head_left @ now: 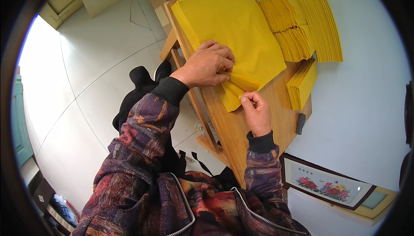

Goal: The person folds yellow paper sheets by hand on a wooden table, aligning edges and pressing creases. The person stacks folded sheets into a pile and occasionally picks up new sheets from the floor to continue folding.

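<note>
A thick stack of large yellow sheets (228, 24) lies on the wooden table; whether they are paper or cloth I cannot tell. My left hand (211, 63) rests over the stack's near left edge, its fingers curled onto the turned-up top sheets. Those sheets are bent into a loose fold (243, 82) between my hands. With thumb and forefinger my right hand (257, 111) pinches the near corner of the fold. The fingertips of my left hand are partly hidden by the sheets.
Folded yellow bundles (321, 26) stand at the far right, with a smaller one (302, 85) at the right edge of the wooden table (269, 102). A small dark grey object (300, 124) lies near that edge. A framed flower picture (325, 182) hangs at lower right.
</note>
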`<state>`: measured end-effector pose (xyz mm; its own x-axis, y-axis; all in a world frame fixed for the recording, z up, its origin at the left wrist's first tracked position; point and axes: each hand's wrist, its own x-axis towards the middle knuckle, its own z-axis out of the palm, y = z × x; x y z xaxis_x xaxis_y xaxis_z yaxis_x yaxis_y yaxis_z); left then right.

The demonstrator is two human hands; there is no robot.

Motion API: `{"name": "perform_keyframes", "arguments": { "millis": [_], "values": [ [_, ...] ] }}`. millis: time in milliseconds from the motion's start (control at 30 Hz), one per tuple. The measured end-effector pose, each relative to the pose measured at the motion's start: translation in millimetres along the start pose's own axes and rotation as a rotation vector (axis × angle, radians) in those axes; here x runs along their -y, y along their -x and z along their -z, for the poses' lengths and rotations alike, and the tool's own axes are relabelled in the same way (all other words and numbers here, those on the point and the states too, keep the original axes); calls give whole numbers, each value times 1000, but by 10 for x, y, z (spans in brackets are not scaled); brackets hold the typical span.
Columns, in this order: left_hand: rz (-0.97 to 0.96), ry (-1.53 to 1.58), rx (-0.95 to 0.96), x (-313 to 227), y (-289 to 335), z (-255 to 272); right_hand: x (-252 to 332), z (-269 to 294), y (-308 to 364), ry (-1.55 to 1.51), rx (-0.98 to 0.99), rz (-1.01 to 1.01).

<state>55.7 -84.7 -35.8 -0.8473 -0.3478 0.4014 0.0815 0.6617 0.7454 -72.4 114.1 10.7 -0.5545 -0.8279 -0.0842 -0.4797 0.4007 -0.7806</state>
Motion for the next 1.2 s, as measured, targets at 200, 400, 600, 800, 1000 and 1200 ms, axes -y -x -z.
{"name": "perform_keyframes", "arguments": {
  "millis": [200,400,600,800,1000,1200],
  "values": [
    [13,9,21,-17,3,25,97,-26,-25,28,-74,-9],
    [-12,-39,50,-26,9,40,166,-82,-60,262,-178,135],
    [-25,-29,17,-2,6,5,278,-82,70,455,-409,382],
    [-27,-23,4,11,1,-18,253,-225,297,569,-181,421],
    [-19,-26,7,8,4,-14,136,-245,246,574,-164,369],
    [-13,-22,7,2,6,-15,115,-203,200,513,-137,343]
  ]
}}
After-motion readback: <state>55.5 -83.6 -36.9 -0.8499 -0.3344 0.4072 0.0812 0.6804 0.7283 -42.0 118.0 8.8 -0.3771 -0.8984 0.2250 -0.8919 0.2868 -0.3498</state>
